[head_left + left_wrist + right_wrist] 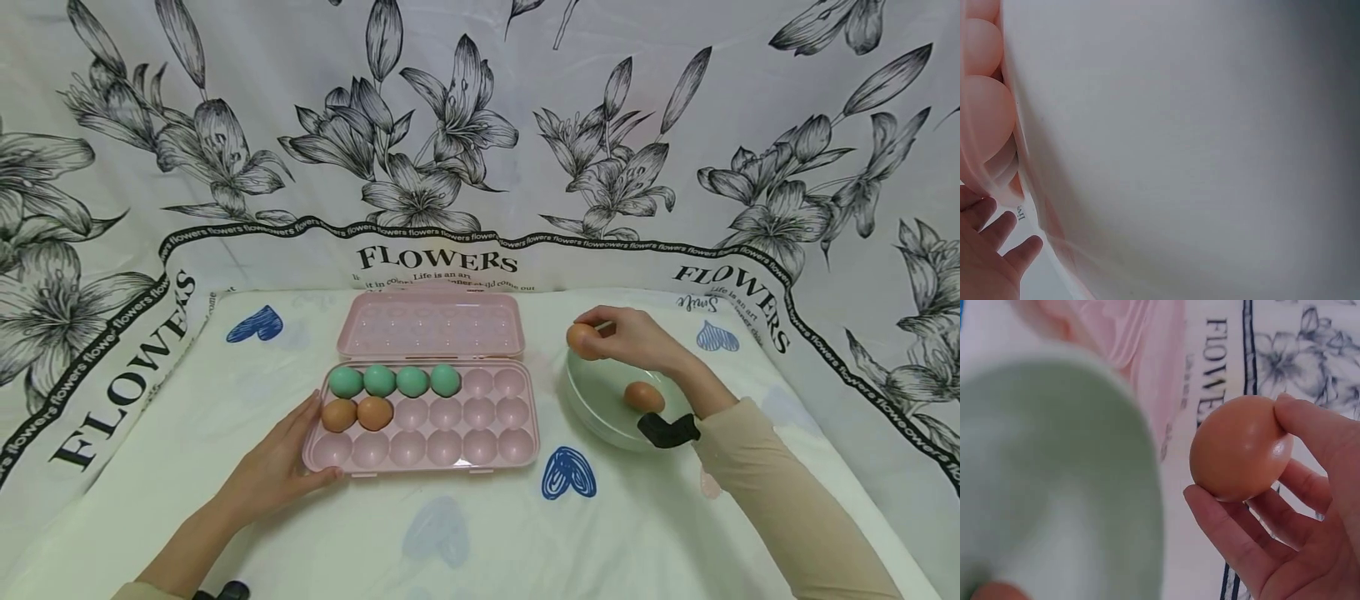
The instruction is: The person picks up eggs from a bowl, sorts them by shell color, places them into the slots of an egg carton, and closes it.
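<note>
My right hand [637, 335] pinches a brown egg [1238, 449] between thumb and fingers, above the far left rim of a pale green bowl [600, 417]. One more brown egg [643, 397] lies inside that bowl. A pink plastic egg carton [423, 469] sits left of it with its lid [431, 325] folded back. Several green eggs [412, 382] fill the left part of its back row, and two brown eggs [375, 412] occupy the left end of the middle row. Along the carton's left side rests my left hand [277, 467], fingers extended, thumb by the front corner.
A white cloth with blue hearts [568, 473] covers the table. Behind it hangs a curtain [465, 167] printed with flowers and lettering. A black strap piece [667, 430] at the right wrist overlaps the bowl's near right side in the head view.
</note>
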Available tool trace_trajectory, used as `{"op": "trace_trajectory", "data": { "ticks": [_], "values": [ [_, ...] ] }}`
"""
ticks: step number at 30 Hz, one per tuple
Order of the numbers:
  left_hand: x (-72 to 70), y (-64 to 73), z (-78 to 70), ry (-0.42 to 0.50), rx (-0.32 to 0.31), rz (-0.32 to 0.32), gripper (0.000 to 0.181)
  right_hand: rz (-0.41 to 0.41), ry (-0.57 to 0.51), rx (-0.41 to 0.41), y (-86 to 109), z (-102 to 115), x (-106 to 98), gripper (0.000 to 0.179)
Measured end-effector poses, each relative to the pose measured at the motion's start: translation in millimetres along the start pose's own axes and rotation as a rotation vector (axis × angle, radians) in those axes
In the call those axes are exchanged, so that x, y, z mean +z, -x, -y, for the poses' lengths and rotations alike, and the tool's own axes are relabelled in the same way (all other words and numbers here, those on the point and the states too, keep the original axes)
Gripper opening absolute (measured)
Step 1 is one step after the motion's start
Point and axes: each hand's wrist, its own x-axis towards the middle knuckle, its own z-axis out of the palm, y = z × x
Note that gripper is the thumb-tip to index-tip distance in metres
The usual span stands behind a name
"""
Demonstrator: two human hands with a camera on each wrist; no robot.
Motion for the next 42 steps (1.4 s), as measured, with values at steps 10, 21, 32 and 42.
{"op": "trace_trajectory", "data": {
  "ticks": [10, 21, 32, 42],
  "values": [
    [-0.7, -0.1, -2.3, 0.003, -0.017, 0.023, 0.111, -0.004, -0.059, -0.027, -18.1, 28, 27, 0.041],
    [-1.6, -0.2, -2.3, -0.012, 0.004, -0.005, 0.109, -0.035, -0.124, -0.101, -37.0, 52, 67, 0.037],
    [-1.7, 0.4, -0.4, -0.005, -0.007, 0.016, 0.110, -0.030, -0.222, -0.167, -47.5, 76, 111, 0.031],
    [-1.6, 0.7, 0.4, 0.001, -0.015, 0.024, 0.111, 0.014, -0.210, -0.137, -53.9, 96, 144, 0.033]
  ]
}}
